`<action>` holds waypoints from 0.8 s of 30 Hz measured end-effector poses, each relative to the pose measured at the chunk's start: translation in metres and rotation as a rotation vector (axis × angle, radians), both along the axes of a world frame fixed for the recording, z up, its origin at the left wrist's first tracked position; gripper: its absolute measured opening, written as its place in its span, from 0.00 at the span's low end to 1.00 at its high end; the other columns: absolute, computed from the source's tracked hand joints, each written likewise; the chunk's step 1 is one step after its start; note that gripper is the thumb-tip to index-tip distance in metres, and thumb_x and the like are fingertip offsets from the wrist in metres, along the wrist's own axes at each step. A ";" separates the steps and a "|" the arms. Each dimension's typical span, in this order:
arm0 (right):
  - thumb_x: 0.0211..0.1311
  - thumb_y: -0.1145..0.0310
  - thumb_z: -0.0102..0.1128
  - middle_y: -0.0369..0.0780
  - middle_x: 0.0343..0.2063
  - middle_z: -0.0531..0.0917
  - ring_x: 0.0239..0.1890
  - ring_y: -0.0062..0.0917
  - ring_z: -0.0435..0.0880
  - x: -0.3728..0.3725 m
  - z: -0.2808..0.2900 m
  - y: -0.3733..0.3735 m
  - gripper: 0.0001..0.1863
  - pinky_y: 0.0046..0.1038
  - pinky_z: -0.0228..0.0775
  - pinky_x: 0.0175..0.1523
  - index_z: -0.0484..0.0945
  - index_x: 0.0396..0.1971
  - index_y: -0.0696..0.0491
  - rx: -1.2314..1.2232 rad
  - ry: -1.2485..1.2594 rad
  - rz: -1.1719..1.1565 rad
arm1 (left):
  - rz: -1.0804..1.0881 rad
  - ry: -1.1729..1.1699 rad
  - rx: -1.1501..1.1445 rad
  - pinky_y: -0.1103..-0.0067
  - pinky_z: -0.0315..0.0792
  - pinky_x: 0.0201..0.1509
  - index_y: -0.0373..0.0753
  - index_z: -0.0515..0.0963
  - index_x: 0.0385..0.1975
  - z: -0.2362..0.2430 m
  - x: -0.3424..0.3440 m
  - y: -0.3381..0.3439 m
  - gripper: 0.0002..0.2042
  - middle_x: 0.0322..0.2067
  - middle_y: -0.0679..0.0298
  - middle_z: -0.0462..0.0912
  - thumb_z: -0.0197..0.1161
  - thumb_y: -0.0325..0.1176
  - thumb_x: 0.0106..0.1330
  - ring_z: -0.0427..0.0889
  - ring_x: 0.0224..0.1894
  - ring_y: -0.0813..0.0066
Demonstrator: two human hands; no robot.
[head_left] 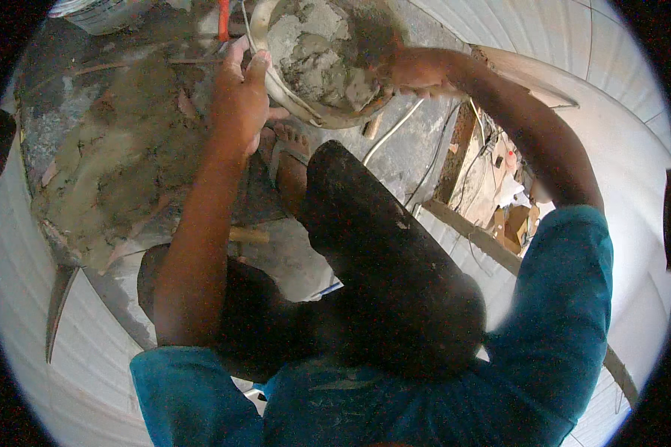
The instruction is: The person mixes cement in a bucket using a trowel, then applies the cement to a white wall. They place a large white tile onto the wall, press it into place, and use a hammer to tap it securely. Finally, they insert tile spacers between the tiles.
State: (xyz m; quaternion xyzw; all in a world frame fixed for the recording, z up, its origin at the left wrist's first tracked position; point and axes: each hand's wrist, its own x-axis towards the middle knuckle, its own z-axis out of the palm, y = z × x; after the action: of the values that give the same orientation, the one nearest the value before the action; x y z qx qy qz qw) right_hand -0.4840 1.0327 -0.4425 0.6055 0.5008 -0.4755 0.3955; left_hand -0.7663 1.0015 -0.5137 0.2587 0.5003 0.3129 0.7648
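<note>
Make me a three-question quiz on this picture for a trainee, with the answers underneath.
1. Multiple choice: what colour are the sleeves? A) red B) teal C) yellow
2. True or false: the right hand is at the right side of the bucket.
3. Open question: which hand is on the left side of the bucket's rim?

Key: 1) B. 2) True. 3) The left hand.
</note>
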 end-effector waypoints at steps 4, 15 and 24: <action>0.73 0.50 0.47 0.39 0.22 0.78 0.27 0.24 0.82 -0.006 0.059 -0.011 0.21 0.34 0.74 0.31 0.81 0.47 0.50 0.053 0.049 -0.273 | -0.003 -0.037 -0.014 0.53 0.85 0.45 0.44 0.61 0.70 -0.001 0.005 0.003 0.26 0.58 0.50 0.74 0.54 0.40 0.74 0.80 0.56 0.53; 0.62 0.65 0.56 0.39 0.52 0.81 0.50 0.34 0.84 -0.087 0.068 -0.062 0.14 0.45 0.78 0.49 0.83 0.46 0.44 0.804 -0.300 0.876 | -0.017 -0.034 -0.006 0.58 0.87 0.41 0.44 0.65 0.67 0.011 -0.012 -0.016 0.24 0.58 0.55 0.73 0.53 0.42 0.73 0.78 0.57 0.54; 0.60 0.68 0.58 0.43 0.54 0.80 0.56 0.31 0.81 -0.098 0.047 -0.058 0.12 0.39 0.79 0.48 0.84 0.43 0.44 0.722 -0.265 0.759 | -0.063 -0.006 -0.027 0.56 0.88 0.39 0.44 0.62 0.69 0.001 -0.007 -0.001 0.27 0.62 0.54 0.70 0.55 0.45 0.74 0.72 0.64 0.49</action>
State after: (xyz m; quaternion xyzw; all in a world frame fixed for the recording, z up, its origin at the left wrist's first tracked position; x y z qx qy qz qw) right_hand -0.5820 0.9748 -0.3953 0.5344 0.7618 -0.0164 0.3659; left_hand -0.7738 1.0006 -0.5129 0.2630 0.4937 0.2829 0.7791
